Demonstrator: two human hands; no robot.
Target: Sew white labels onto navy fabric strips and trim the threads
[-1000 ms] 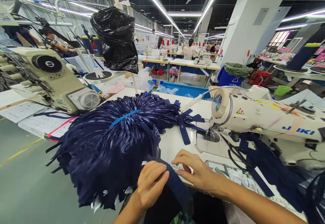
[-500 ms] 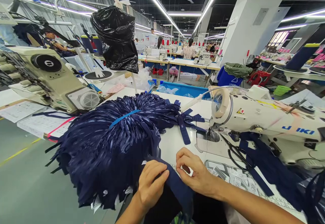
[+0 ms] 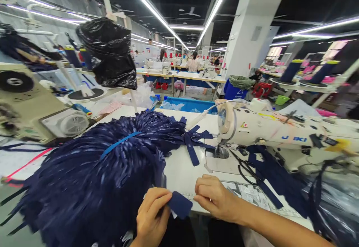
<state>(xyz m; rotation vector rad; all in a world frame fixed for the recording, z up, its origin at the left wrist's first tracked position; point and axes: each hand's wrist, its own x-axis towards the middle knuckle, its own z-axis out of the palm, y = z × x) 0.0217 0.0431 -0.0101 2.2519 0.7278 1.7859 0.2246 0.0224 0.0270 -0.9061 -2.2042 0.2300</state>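
My left hand (image 3: 154,214) pinches a navy fabric strip (image 3: 181,204) between thumb and fingers. Its short, squared end sticks out to the right, and a bit of white shows beneath it. Just right of that end, and apart from it, is my right hand (image 3: 214,198), its fingers curled closed. Whatever those fingers hold, if anything, is hidden. Left of my hands lies a big bundle of navy strips (image 3: 112,187), bound across the top by a blue band (image 3: 119,144). A few loose navy strips (image 3: 192,150) spread from it toward the sewing machine (image 3: 252,127).
Black scissors (image 3: 246,167) rest by the machine, with white labels (image 3: 249,194) in a recess below. Navy fabric (image 3: 280,179) and clear plastic lie at right. Another machine (image 3: 36,105) stands at left. A black plastic bag (image 3: 108,52) covers something on a pole.
The view has turned right. The strip hung long toward my lap between both hands; now just its short end shows at my left hand. My right hand's fingers have curled tighter.
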